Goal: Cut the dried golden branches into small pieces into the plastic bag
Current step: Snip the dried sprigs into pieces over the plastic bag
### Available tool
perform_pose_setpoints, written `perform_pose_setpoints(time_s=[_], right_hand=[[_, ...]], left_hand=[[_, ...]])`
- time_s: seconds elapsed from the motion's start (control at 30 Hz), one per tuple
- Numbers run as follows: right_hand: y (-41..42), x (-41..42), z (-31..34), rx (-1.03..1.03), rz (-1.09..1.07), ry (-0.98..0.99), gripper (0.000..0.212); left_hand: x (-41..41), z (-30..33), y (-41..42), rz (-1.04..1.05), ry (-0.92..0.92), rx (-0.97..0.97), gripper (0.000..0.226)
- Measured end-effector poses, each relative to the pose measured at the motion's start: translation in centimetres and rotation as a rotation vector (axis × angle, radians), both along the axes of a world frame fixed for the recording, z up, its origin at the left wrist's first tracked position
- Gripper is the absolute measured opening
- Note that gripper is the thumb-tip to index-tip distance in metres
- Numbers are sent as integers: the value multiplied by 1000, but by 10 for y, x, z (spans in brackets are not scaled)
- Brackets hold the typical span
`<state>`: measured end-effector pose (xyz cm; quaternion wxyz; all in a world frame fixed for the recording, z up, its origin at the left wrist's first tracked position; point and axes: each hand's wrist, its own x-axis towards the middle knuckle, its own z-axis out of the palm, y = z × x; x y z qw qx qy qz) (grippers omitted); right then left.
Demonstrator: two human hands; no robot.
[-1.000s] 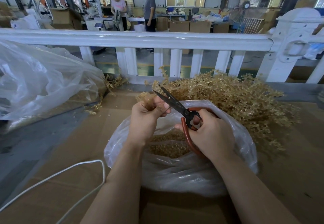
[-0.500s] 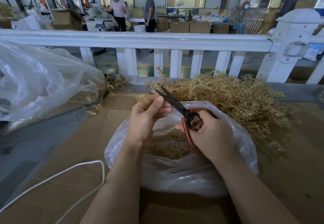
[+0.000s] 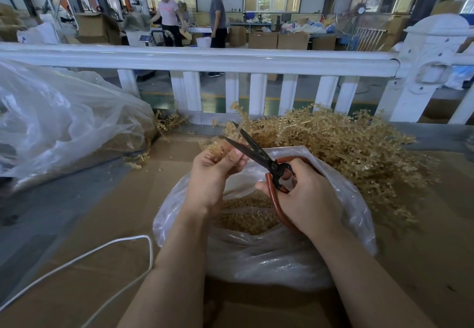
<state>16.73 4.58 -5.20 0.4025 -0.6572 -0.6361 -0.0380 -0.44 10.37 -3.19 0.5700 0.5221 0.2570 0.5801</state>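
Head camera looks down on a clear, crinkled plastic bag (image 3: 269, 258) standing open on flat brown cardboard (image 3: 77, 289); its bottom holds a bed of short, golden, nubbly cut pieces (image 3: 246, 216). Above the bag's mouth the left hand (image 3: 213, 173) pinches a small tuft of dried golden branch (image 3: 218, 148) between thumb and curled fingers. The right hand (image 3: 307, 199) grips black-bladed scissors with rust-red looped handles (image 3: 259, 152), fingers through and around the loops; the thin pointed blades stand parted in a narrow V, tips just beside the tuft.

Behind the bag, touching its far rim, lies a heap of uncut dried golden branches (image 3: 346, 148), wiry stems studded with tiny bead-like buds, spreading rightward over the cardboard. To the left sits a much larger translucent plastic sack (image 3: 64, 122), rumpled and glossy, with more golden material showing dimly through its lower side and a few loose sprigs (image 3: 166, 122) at its edge. A smooth white cord (image 3: 102, 250) loops across the cardboard near the left forearm. A glossy white railing with square balusters (image 3: 205, 58) runs across beyond the heap.
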Motion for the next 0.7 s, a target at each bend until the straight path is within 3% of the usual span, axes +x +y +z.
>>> perform_pose_setpoints(time_s=[0.17,0.37,0.7], right_hand=[[1,1,-2,-12,-31,-9,62],[-1,-1,0,44,-58,-39,56],[-5,-1,1,65,-6,-50,58]], left_hand=[[2,-1,0,24,52,16,29],[1,-3,2,19,46,10,22],[1,-3,2,-16,51,30,37]])
